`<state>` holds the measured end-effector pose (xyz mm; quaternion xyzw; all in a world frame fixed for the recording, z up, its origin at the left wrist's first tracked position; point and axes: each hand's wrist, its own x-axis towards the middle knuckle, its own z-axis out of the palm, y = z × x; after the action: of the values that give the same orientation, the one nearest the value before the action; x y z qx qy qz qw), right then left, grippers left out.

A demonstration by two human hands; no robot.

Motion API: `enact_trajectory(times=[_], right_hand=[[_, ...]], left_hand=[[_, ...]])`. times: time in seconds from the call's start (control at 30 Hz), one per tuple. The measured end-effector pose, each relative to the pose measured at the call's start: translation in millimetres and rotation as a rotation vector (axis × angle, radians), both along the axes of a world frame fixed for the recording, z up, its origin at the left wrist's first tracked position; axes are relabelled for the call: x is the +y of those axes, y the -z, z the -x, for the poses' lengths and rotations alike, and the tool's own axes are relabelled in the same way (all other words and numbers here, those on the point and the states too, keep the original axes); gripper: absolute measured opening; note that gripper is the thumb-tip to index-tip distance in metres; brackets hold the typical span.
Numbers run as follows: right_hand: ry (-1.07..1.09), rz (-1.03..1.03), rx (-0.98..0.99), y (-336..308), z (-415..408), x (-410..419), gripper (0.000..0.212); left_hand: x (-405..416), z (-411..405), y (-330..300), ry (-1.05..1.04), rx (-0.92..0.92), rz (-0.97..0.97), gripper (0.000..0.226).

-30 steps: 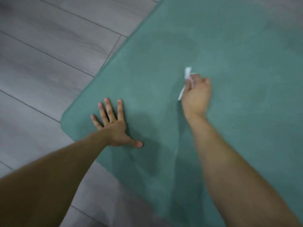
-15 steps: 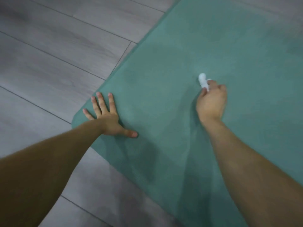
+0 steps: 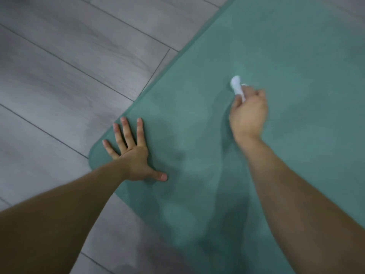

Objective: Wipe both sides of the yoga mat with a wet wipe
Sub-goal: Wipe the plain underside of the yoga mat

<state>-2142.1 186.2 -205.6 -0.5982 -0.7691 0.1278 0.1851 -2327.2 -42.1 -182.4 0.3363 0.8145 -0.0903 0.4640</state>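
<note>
**Mat wipe-down: upper face being worked, underside outstanding**

The left hand is pressing flat, fingers spread, on the rounded corner of the yoga mat, a teal, matte, faintly ribbed sheet lying on grey wood-grain floor planks. Further in from that corner, the right hand is gripping a bunched white wet wipe, fingers curled round it. Risk: the small wad is likely leaving unwiped strips; the mat could creep if the bracing palm lifts.

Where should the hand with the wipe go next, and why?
Probably sweep the right hand, which grips the wet wipe, toward the near corner. The left hand presses the yoga mat flat there, and the stretch between the hands may still need wiping.
</note>
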Motion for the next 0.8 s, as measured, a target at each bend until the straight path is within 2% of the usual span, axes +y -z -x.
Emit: enact_trajectory(times=[0.07, 0.13, 0.17, 0.2, 0.27, 0.33, 0.4, 0.43, 0.47, 0.53, 0.57, 0.6, 0.63, 0.7, 0.8], right_hand=[[-0.440, 0.005, 0.084, 1.4, 47.5, -67.6, 0.032], [-0.939, -0.007, 0.032, -2.8, 70.4, -112.8, 0.032], [-1.084, -0.011, -0.002, -3.0, 72.6, -107.0, 0.031], [-1.140, -0.024, -0.016, -1.6, 71.0, -85.8, 0.032], [-0.970, -0.085, -0.044, 3.0, 61.9, -24.6, 0.033], [-0.554, -0.090, -0.065, -0.3, 53.3, 39.4, 0.032], [-0.206, 0.004, -0.029, -2.0, 66.5, 53.1, 0.034], [-0.210, 0.013, -0.026, 0.8, 82.4, 34.6, 0.034], [-0.365, 0.034, -0.002, 5.5, 99.3, 5.2, 0.034], [-0.927, 0.052, 0.022, 10.2, 118.4, -60.9, 0.034], [-1.137, 0.036, 0.006, 10.2, 120.0, -76.0, 0.032], [-1.255, 0.017, -0.003, 8.0, 118.1, -68.8, 0.029], [-1.271, -0.013, 0.013, 5.7, 117.5, -45.0, 0.028], [-1.018, -0.047, -0.019, 0.3, 115.4, 20.7, 0.030], [-0.382, 0.005, -0.083, -8.7, 120.8, 71.9, 0.030]], left_hand=[[3.1, -0.3, -2.6, -0.030, 0.010, 0.012, 0.189], [6.9, -0.1, -5.0, -0.060, 0.024, 0.031, 0.192], [8.0, 0.3, -5.5, -0.065, 0.023, 0.031, 0.192], [8.1, 0.9, -5.5, -0.066, 0.016, 0.025, 0.192], [7.8, 2.5, -3.3, -0.054, -0.010, 0.008, 0.191], [8.3, 6.4, -1.6, -0.039, -0.026, 0.017, 0.190], [8.5, 10.4, -2.3, -0.041, -0.037, 0.040, 0.189], [8.8, 10.9, -3.2, -0.044, -0.044, 0.052, 0.188], [9.4, 10.9, -3.9, -0.041, -0.049, 0.067, 0.188], [11.8, 10.6, -5.7, -0.026, -0.045, 0.113, 0.186], [13.2, 10.6, -6.8, -0.021, -0.039, 0.133, 0.185], [14.1, 10.9, -7.5, -0.016, -0.036, 0.138, 0.184], [14.0, 11.4, -7.6, -0.016, -0.043, 0.125, 0.184], [12.2, 12.0, -6.0, -0.028, -0.066, 0.076, 0.185], [12.3, 11.9, -5.1, -0.040, -0.062, 0.067, 0.186]])
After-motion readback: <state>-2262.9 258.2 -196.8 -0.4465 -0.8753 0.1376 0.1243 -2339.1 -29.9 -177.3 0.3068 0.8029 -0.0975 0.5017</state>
